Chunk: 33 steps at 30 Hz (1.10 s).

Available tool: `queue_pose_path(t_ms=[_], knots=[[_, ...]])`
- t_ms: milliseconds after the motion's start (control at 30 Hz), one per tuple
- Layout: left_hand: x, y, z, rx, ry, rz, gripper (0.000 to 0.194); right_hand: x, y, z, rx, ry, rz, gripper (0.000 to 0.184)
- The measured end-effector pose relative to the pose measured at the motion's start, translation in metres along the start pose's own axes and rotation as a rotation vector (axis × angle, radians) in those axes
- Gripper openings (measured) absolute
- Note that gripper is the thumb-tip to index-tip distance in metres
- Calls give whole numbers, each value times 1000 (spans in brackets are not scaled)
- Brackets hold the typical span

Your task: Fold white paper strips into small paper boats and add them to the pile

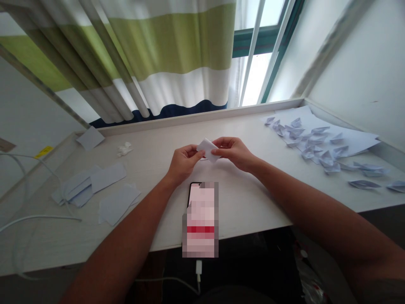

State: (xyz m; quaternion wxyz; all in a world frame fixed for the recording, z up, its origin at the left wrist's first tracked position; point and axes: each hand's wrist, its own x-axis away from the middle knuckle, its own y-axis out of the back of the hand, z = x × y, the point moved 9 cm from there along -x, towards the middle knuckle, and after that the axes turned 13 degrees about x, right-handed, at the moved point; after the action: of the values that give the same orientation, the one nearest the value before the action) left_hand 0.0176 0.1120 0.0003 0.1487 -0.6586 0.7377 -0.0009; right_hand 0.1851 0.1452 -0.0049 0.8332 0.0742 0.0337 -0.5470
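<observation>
A small folded piece of white paper (209, 149) is held up above the middle of the desk, turned so that it looks like a diamond. My left hand (185, 161) pinches its left corner between thumb and fingers. On the other side, my right hand (233, 153) grips the right edge, thumb in front and fingers behind. Both hands are closed on the same paper. Below them a phone (202, 211) lies near the desk's front edge, its screen blurred out.
Several folded paper boats (316, 141) lie at the right, some on large white sheets (357, 133). Loose paper pieces (118, 204) and a crumpled scrap (125, 149) are at the left. A white cable (41, 217) crosses the left side; a charging plug (198, 268) hangs at the phone.
</observation>
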Motion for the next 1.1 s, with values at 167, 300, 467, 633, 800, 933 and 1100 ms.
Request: queue_pose_path(t_ms=[167,300,467,633,800,933,1100], knots=[[1,-4,-1,-49,10,53,37,2,-3,0,93,-23,41,40],[1,3,-1,54,8,-65,49,2,-5,2,3,-11,45,48],[2,2,-1,32,28,-88,40,1,-7,1,-74,-4,36,52],[2,4,-6,-68,15,-82,43,1,-12,-5,-35,-31,89,50],[3,4,-7,-141,14,-67,45,2,-13,-7,-10,-44,110,50],[3,-2,-9,-195,-1,-12,46,2,-11,-1,-3,-6,95,55],[2,-3,-3,-139,38,-15,50,1,-8,2,7,2,67,56]])
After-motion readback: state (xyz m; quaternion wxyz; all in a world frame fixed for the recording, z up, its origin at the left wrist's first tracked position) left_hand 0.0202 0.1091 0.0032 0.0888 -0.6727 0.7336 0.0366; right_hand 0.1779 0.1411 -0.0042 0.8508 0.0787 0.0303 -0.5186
